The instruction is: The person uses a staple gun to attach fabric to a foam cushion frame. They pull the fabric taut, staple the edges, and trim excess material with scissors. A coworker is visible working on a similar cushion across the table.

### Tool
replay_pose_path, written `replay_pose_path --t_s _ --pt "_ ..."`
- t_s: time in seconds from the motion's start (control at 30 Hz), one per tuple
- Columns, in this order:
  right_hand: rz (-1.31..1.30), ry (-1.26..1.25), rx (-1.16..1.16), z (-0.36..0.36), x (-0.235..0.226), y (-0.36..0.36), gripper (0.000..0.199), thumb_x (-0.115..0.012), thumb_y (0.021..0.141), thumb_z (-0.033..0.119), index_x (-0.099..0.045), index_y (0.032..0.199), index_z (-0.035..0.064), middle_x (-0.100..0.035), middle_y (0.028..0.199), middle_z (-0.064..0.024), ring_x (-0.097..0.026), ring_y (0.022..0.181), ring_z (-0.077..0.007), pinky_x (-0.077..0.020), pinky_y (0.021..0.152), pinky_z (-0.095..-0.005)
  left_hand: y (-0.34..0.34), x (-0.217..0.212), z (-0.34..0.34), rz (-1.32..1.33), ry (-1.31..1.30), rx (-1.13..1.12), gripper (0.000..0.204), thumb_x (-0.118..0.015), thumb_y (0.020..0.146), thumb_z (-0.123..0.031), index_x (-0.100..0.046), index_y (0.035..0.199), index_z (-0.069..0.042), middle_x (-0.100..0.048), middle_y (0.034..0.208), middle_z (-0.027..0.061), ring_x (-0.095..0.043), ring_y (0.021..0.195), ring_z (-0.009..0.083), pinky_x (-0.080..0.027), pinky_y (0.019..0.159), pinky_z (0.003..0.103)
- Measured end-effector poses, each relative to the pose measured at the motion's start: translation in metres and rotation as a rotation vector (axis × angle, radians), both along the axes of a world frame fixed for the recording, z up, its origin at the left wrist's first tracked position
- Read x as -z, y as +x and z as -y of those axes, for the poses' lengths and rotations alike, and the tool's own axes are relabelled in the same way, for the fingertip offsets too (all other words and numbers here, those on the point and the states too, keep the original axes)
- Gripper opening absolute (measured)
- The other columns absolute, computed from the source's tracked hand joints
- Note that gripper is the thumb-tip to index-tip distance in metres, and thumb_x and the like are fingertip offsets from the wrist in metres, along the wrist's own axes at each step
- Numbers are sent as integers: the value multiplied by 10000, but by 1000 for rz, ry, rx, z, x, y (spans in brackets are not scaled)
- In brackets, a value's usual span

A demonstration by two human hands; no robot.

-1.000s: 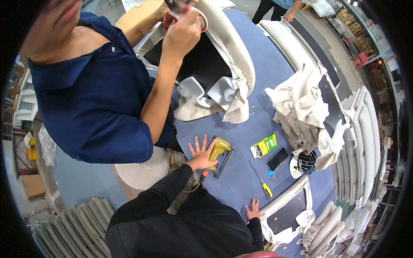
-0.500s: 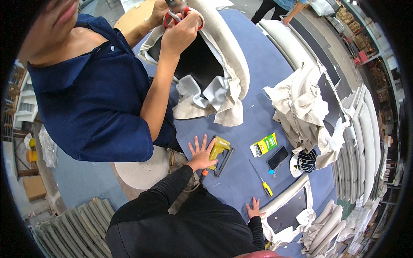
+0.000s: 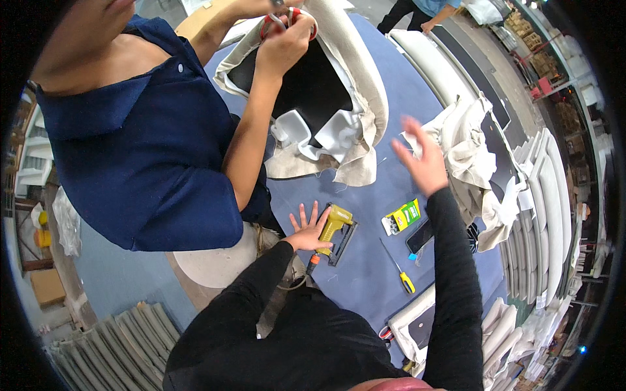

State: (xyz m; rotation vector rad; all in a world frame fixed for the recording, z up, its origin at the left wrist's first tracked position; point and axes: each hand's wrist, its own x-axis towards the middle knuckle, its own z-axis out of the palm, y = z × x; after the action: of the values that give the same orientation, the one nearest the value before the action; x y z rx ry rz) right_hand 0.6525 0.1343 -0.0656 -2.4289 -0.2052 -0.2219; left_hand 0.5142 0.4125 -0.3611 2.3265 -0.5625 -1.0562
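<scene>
My left hand (image 3: 306, 229) lies on the blue table with its fingers spread, the thumb side touching an olive-yellow staple gun (image 3: 334, 223). Its fingers are not wrapped round the tool. My right hand (image 3: 427, 163) is raised over the table, empty, fingers apart and a little blurred. Closest to it is a crumpled beige fabric cover (image 3: 464, 148) on a dark panel. Across from me, a person in a navy shirt holds red-handled scissors (image 3: 313, 25) over a black-backed cushion panel (image 3: 313, 88) edged in beige fabric.
A green-and-yellow box (image 3: 403, 216), a black phone (image 3: 419, 238) and a yellow-handled screwdriver (image 3: 407, 283) lie on the table. Partly behind my right arm is a smaller covered panel (image 3: 417, 319). Stacked panels (image 3: 544, 221) stand at the right. Another person (image 3: 417, 13) is at the far end.
My right hand has left the small panel near the front edge and swung up and forward over the table. My left hand stays beside the staple gun. The co-worker's scissors have shifted slightly.
</scene>
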Motion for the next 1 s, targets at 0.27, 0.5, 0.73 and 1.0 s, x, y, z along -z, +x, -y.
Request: replay_pose_path --t_s 0.27,0.5,0.73,1.0 --pt "111 -1 27 -72 -15 132 926 -941 820 403 -507 1585 113 -655 1490 -224 -638 1387 -364 -493 1176 -437 -3 0 1 3 -75 -80 1299 -806 865 -670 76 1763 -353 271 1786 252 387 1511 637 161 1102 874" --pt "58 43 -73 -37 -19 137 840 -942 797 301 -601 1546 131 -764 1337 -182 -721 1282 -313 -521 1119 -393 1 -8 -5 -34 -74 -80 1290 -799 867 -668 68 1766 -344 268 1785 262 381 1515 637 153 1100 875" --pt "132 -192 -108 18 -63 112 803 -940 789 257 -635 1527 176 -759 1356 -175 -725 1259 -320 -523 1094 -385 3 -9 0 -45 -51 -55 1267 -785 891 -628 93 1760 -346 287 1776 268 381 1512 644 161 1103 873" --pt "359 -302 9 -2 -54 69 648 -852 873 548 -724 1407 204 -800 1226 -136 -765 1129 -352 -585 993 -432 39 -78 -8 -88 59 109 1047 -780 902 -573 -225 1731 -257 -270 1681 349 -303 1504 584 -298 1194 704"
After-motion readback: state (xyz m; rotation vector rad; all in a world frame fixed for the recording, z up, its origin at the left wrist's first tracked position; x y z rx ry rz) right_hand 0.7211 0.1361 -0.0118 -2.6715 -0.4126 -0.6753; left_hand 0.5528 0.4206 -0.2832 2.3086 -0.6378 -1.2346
